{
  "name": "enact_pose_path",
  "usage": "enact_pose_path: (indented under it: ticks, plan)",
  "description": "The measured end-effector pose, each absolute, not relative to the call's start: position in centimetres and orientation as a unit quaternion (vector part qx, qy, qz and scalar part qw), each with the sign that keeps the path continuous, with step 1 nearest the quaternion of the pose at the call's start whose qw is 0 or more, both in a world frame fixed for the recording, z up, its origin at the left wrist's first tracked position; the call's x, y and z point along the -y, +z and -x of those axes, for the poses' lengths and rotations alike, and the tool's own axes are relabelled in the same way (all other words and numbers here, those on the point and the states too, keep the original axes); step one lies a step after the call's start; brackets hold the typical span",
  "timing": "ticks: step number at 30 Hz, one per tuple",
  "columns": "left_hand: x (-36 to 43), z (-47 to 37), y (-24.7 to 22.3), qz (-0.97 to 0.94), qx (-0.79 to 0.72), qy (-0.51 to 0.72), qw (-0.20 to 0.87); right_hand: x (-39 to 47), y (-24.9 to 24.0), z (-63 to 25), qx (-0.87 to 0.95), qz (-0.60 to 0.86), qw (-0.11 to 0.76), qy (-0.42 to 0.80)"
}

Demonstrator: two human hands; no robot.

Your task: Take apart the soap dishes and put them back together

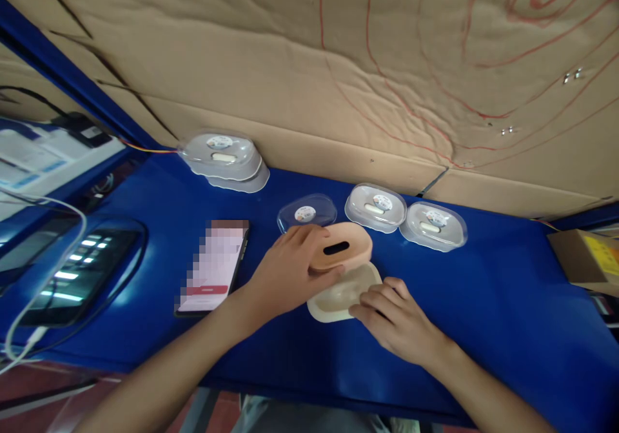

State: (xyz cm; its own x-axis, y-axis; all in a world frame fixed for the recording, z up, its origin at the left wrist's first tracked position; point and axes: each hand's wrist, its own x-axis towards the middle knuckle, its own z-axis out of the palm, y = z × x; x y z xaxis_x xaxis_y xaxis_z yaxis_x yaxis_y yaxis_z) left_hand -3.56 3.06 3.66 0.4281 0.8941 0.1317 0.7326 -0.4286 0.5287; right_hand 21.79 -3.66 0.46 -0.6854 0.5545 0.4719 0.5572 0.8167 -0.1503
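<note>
At the far left, a dark tablet lies on the blue worktop, with a white cable plug by its near edge and a black cable looping around its right side. Above it, a black adapter rests on white items. Next comes a phone, lying flat with its lit screen partly pixelated, just left of the working area. Behind it, close to the cardboard panel, stands a stack of containers topped by a clear cover with a round sticker; their contents are hard to tell.

Toward the middle, a loose clear cover lies just behind the left hand. That hand's fingers are spread over the peach lid, gripping it, thumb along the near side; a dark oblong slot shows in its top. The lid is at the far edge of the cream tray, whose hollow faces up. The right hand has curled fingers closed on the tray's right rim.

Behind, to the right, two clear-covered containers sit side by side, each with a round sticker and a pale oblong mark. A carton with a yellow label stands at far right.
</note>
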Motion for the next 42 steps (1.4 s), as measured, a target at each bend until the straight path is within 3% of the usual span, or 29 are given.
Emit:
enact_pose_path:
  ticks: [4, 14, 31, 38, 42]
  plan:
    - [-3.5, 3.9, 2.9, -0.839, -0.506, 0.172, 0.104, 3.7, 0.6, -21.8, 0.929, 0.292, 0.215, 0.079]
    - [-5.7, 5.0, 2.3, -0.807, -0.563, 0.179, 0.027, 3.9, 0.2, -21.5, 0.926, 0.278, 0.215, 0.139]
    - [-8.0, 6.7, 1.7, -0.711, -0.691, 0.125, 0.027, 3.2, 0.2, -22.0, 0.915, 0.292, 0.24, 0.138]
    - [-8.7, 6.5, 2.4, -0.696, -0.684, 0.199, 0.089, 3.2, -0.2, -22.0, 0.916, 0.293, 0.243, 0.129]
    - [-6.7, 5.8, 3.9, -0.737, -0.597, 0.287, 0.135, 3.1, 0.0, -22.0, 0.913, 0.3, 0.245, 0.124]
